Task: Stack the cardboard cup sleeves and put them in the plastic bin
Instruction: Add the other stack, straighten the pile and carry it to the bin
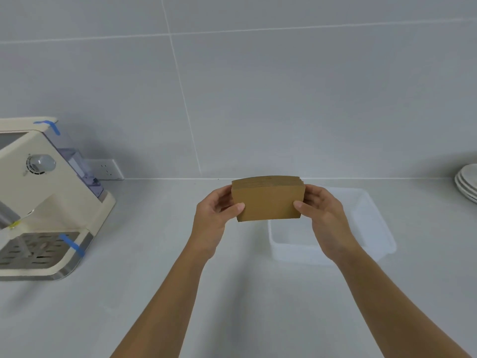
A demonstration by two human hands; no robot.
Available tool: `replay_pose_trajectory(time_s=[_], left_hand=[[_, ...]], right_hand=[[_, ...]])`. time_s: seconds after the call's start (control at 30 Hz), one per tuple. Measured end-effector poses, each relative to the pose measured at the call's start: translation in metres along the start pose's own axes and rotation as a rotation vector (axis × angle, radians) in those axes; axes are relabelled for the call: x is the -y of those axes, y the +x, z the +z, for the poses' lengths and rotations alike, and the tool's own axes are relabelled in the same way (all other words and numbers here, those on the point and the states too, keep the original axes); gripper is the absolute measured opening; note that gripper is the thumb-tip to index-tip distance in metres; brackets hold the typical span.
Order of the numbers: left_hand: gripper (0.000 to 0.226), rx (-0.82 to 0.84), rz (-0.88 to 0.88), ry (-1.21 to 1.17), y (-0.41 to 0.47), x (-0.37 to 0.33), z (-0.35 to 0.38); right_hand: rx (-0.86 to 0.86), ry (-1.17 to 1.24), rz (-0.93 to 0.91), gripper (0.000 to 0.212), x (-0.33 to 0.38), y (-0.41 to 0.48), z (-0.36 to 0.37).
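Observation:
A stack of several flat brown cardboard cup sleeves is held upright above the counter, its broad face toward me. My left hand grips its left end, thumb on the front. My right hand grips its right end the same way. A clear plastic bin sits on the counter just below and to the right of the stack; my right hand and wrist cover part of it. The visible part of the bin's inside holds nothing.
A cream coffee machine with blue tape strips stands at the left, with a wall socket behind it. White plates are stacked at the far right edge. A grey tiled wall rises behind the grey counter.

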State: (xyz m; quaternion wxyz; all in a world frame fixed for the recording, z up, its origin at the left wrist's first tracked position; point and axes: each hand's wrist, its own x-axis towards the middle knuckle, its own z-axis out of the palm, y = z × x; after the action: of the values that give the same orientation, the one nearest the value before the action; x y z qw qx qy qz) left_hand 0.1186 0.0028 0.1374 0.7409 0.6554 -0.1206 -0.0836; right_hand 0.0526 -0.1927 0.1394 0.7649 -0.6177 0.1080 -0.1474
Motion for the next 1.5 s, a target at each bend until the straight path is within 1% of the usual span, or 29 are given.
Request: replay_pose_trajectory(time_s=[0.17, 0.3, 0.43, 0.53, 0.63, 0.77, 0.87, 0.93, 1.0, 1.07, 1.1, 1.17, 1.23, 1.33, 1.4, 1.5], left_hand=[[0.034, 0.039, -0.058, 0.015, 0.021, 0.004, 0.044], [0.035, 0.052, -0.175, 0.042, 0.035, 0.017, 0.077], [0.033, 0.054, -0.296, 0.056, 0.044, 0.032, 0.104], [0.026, 0.054, -0.377, 0.103, 0.048, 0.042, 0.123], [0.020, 0.020, -0.461, 0.160, 0.053, 0.056, 0.135], [0.015, -0.044, -0.524, 0.297, 0.066, 0.078, 0.145], [0.003, -0.055, -0.559, 0.345, 0.075, 0.092, 0.150], [0.011, -0.073, -0.589, 0.360, 0.082, 0.099, 0.153], [0.024, -0.098, -0.625, 0.370, 0.087, 0.104, 0.157], [0.029, -0.108, -0.650, 0.382, 0.090, 0.108, 0.160], [0.028, -0.109, -0.660, 0.391, 0.091, 0.110, 0.161], [0.022, -0.115, -0.661, 0.414, 0.094, 0.112, 0.163], [0.014, -0.124, -0.650, 0.454, 0.098, 0.114, 0.164], [0.005, -0.138, -0.627, 0.500, 0.101, 0.117, 0.164], [0.004, -0.147, -0.618, 0.527, 0.102, 0.120, 0.164], [0.006, -0.137, -0.594, 0.571, 0.101, 0.118, 0.164]], right_hand=[[-0.061, -0.015, 0.030, 0.035, 0.011, 0.014, -0.040], [-0.117, -0.078, 0.092, 0.034, 0.012, 0.028, -0.074], [-0.133, -0.102, 0.193, 0.034, 0.006, 0.038, -0.102], [-0.140, -0.128, 0.282, 0.032, -0.001, 0.047, -0.117], [-0.149, -0.160, 0.378, 0.027, -0.009, 0.054, -0.125], [-0.169, -0.210, 0.480, 0.027, -0.023, 0.065, -0.133], [-0.181, -0.277, 0.546, 0.020, -0.033, 0.078, -0.135], [-0.213, -0.325, 0.584, 0.019, -0.041, 0.087, -0.137], [-0.236, -0.347, 0.612, 0.022, -0.048, 0.095, -0.137], [-0.242, -0.386, 0.621, 0.007, -0.052, 0.100, -0.135], [-0.250, -0.405, 0.629, 0.008, -0.054, 0.102, -0.133], [-0.257, -0.420, 0.636, 0.029, -0.058, 0.106, -0.132], [-0.271, -0.441, 0.626, 0.041, -0.062, 0.108, -0.131], [-0.292, -0.537, 0.594, 0.041, -0.065, 0.108, -0.128], [-0.284, -0.589, 0.568, 0.040, -0.065, 0.107, -0.127], [-0.259, -0.602, 0.572, 0.040, -0.063, 0.106, -0.126]])
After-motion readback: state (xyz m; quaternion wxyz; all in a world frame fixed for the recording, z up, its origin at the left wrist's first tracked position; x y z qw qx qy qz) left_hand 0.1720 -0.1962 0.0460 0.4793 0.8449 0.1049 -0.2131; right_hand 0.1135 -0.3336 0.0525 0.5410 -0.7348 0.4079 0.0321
